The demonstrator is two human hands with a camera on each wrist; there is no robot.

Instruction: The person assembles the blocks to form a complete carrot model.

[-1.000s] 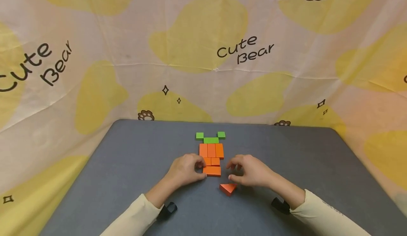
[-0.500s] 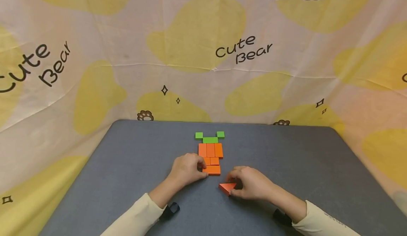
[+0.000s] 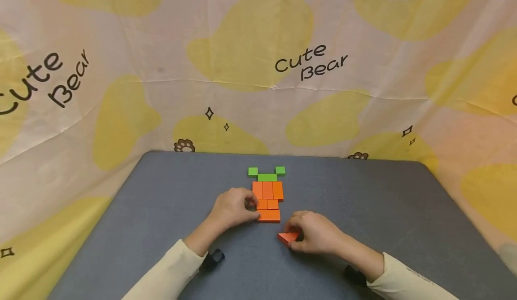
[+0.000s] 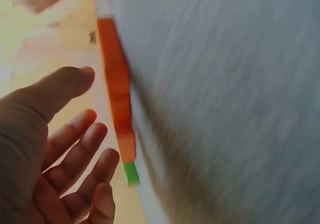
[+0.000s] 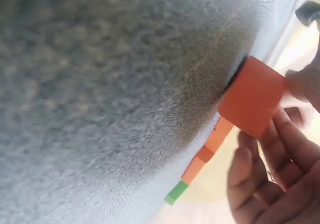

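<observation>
In the head view, an orange triangular block lies on the table, and my right hand pinches it. The right wrist view shows that block's orange face between thumb and fingers. Beyond it, several orange blocks form a column, with a wide one nearest me, two small ones and three upright ones. My left hand hovers at the column's left side, fingers loosely bent. In the left wrist view, its fingers hold nothing and stand apart from the orange blocks.
A green bar tops the column, with a green block at its left and another at its right. The dark grey table ends at a printed cloth behind.
My right hand has come down towards me from beside the column and taken hold of the triangular block. My left hand has drawn slightly left, away from the wide orange block.
</observation>
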